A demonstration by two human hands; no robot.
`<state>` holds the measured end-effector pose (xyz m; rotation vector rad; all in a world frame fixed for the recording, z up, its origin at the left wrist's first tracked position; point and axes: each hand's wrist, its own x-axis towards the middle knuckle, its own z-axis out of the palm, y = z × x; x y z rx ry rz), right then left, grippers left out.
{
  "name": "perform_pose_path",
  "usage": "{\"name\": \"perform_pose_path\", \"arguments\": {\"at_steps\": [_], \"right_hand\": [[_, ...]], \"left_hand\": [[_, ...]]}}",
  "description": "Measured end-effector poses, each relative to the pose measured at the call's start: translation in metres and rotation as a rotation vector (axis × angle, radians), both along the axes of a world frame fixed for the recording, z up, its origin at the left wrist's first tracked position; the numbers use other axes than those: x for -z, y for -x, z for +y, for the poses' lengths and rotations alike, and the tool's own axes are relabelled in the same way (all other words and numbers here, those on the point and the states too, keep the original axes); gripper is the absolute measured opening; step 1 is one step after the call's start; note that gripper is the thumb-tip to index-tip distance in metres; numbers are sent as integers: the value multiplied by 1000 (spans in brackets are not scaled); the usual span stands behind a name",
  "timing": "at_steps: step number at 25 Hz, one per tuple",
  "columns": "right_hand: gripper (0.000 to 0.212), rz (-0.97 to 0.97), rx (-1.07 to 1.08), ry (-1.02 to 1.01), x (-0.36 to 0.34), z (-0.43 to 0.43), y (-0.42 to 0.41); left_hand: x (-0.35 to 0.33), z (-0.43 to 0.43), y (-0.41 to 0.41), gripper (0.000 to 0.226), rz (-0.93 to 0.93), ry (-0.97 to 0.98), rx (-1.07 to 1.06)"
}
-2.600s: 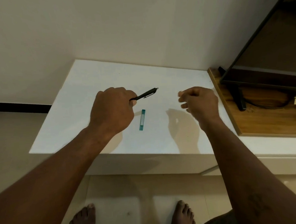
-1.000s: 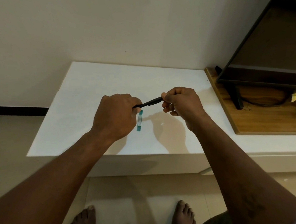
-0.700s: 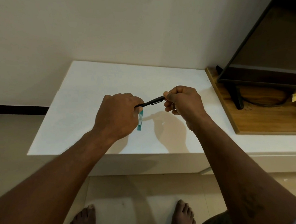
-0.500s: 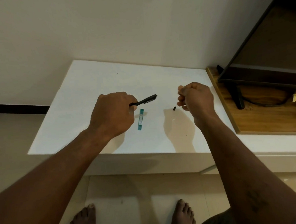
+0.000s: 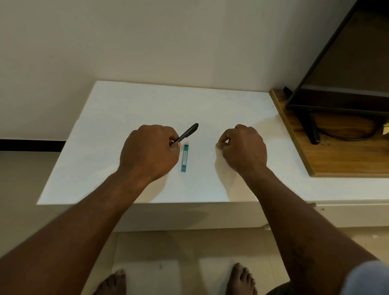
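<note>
Grips a black pen (image 5: 184, 135) in the curled fingers of the left hand (image 5: 149, 152), barrel jutting far-right above the tabletop (image 5: 118, 111). Just right of those fingers, a teal strip (image 5: 184, 157) lying flat. Curls the right hand (image 5: 243, 147) apart from the pen, thumb against forefinger; cannot tell whether anything is pinched.

Setting: home, living room.
Evidence: flat TV (image 5: 354, 57), upper right of frame, standing on a wooden top (image 5: 340, 159) with a cable (image 5: 348, 138). Plain cream wall (image 5: 136, 37), top. Low white table (image 5: 118, 111), centre. Glossy tiled floor (image 5: 172, 251), bottom, with bare feet (image 5: 108, 291) on it.
</note>
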<state>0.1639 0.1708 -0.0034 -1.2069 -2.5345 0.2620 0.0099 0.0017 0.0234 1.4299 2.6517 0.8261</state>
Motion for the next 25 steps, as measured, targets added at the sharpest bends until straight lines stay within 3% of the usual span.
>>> {"name": "perform_pose_path", "arguments": {"at_steps": [4,10,15,19,25], "right_hand": [[19,-9,5,66,-3,2,4],[18,291,95,103,-27,11,0],[22,317,16,286,-39,-2,0],[21,429,-100,655,-42,-32,15],[18,532,10,925,-39,-32,17]], "left_hand": [[-1,0,2,19,-20,-1,-14],[1,0,4,21,-66,3,-24],[3,3,-1,18,-128,-4,-31],[6,7,-11,16,-344,-57,34],[-1,9,-16,21,-762,-145,104]]}}
